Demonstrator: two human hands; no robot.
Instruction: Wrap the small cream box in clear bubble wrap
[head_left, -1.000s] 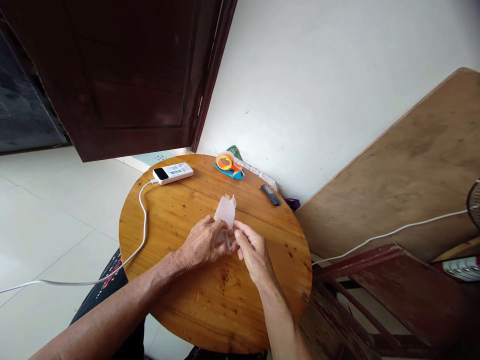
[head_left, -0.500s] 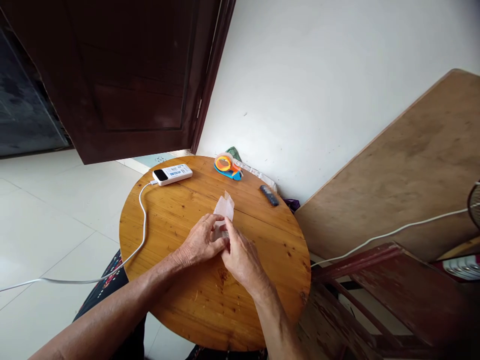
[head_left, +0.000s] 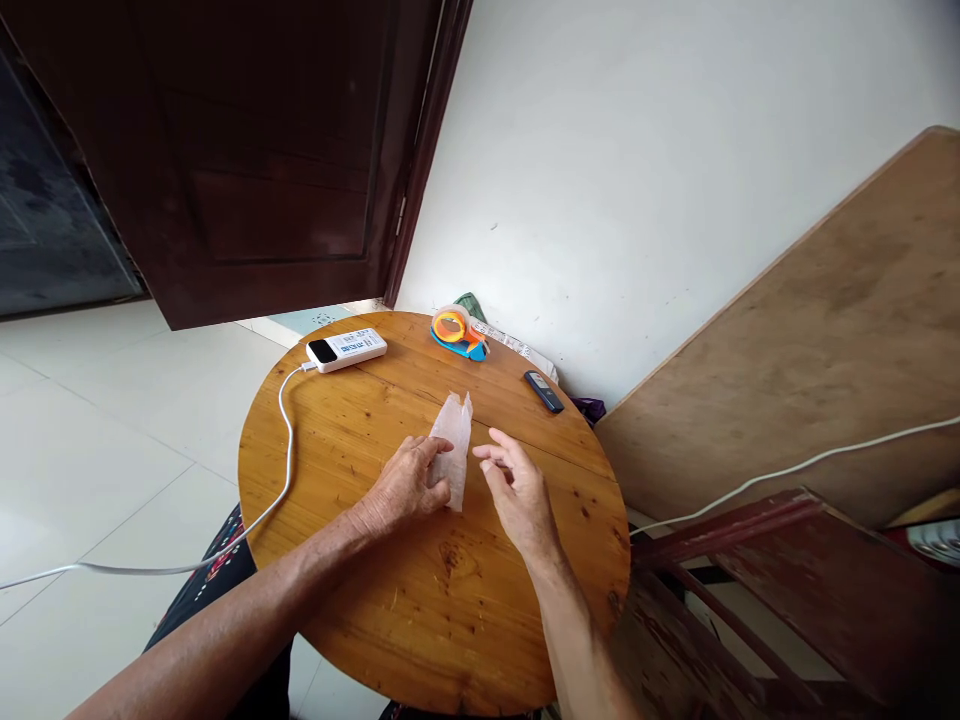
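Observation:
A thin, whitish, translucent sheet lies lengthwise on the round wooden table, its far end ragged. My left hand rests at the sheet's left edge, fingers apart, with the index finger and thumb touching it. Just right of the sheet, my right hand is raised a little, its fingers spread and holding nothing.
A white device with a white cable lies at the table's back left. Behind the sheet are a blue and orange tape dispenser, a printed strip and a dark handheld object. A white wall stands behind.
My right hand has moved right, off the sheet and away from my left hand. More of the sheet now shows between them. My left hand has stayed almost in place.

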